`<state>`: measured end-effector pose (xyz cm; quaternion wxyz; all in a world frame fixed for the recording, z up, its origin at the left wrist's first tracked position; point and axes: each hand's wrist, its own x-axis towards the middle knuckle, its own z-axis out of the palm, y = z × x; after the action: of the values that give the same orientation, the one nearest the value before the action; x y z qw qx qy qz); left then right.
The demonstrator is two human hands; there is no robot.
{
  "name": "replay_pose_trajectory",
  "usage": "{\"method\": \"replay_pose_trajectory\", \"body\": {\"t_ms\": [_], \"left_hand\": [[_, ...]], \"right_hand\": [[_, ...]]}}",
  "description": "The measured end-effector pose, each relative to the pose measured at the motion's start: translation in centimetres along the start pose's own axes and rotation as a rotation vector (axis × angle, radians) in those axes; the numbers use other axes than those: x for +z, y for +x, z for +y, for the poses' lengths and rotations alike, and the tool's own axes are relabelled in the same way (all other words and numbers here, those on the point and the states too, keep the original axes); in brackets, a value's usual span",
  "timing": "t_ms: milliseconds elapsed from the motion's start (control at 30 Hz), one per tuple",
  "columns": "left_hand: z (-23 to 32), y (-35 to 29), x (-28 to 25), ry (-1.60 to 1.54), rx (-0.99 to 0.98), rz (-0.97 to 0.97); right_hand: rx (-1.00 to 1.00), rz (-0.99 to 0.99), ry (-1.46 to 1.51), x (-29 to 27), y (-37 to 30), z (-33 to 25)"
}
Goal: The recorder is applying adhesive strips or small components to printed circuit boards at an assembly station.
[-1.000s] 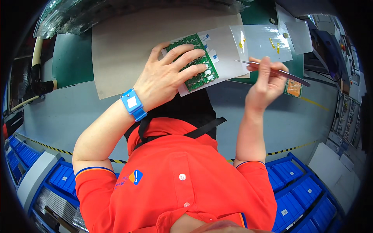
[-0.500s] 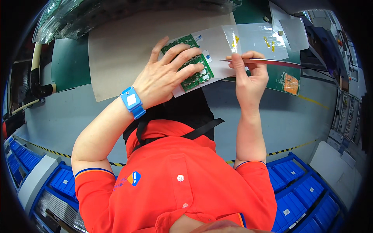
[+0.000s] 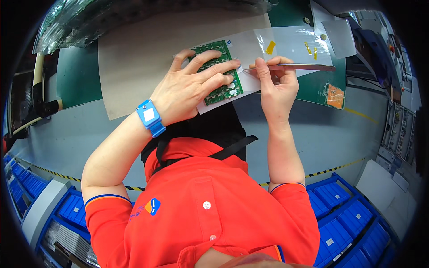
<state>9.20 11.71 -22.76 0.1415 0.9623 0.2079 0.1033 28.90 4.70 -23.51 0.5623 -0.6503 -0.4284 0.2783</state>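
A green circuit board [image 3: 217, 94] lies tilted on a white sheet. My left hand [image 3: 190, 85] is open, with its fingers spread over the board and their tips pressing on it; the thumb is mostly hidden. Around that wrist is a blue strap [image 3: 151, 117]. My right hand [image 3: 278, 85] is closed on a pair of tweezers [image 3: 308, 67], thumb on top. The slim tip reaches left to the board's right edge, beside a small white label [image 3: 239, 68] and near my left fingertips. Whether the tip grips anything is too small to tell.
A clear film [image 3: 290, 38] carrying pieces of yellow tape [image 3: 270, 47] lies right of the board. Beige paper [image 3: 134, 67] covers part of the green tabletop [image 3: 78, 73]. Plastic-wrapped boards [image 3: 71, 27] stand far left. An orange label [image 3: 334, 95] sits at the right corner. Blue bins [image 3: 333, 239] stand behind me.
My right hand and the tweezers have shifted left, bringing the tip to the board's edge. My left hand and the board have moved slightly, and the board has turned a little.
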Motion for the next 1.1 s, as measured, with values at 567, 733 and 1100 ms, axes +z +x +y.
{"method": "replay_pose_trajectory", "body": {"t_ms": [567,733,1100], "left_hand": [[0.0,0.0,0.0,-0.026,-0.012,0.002],[0.0,0.0,0.0,-0.031,-0.014,0.010],[0.0,0.0,-0.3,-0.028,-0.011,-0.003]], "right_hand": [[-0.092,0.091,0.053,0.5,0.1,0.5],[-0.036,-0.015,0.014,0.1,-0.1,0.3],[-0.079,0.137,0.214,0.0,0.0,-1.2]]}}
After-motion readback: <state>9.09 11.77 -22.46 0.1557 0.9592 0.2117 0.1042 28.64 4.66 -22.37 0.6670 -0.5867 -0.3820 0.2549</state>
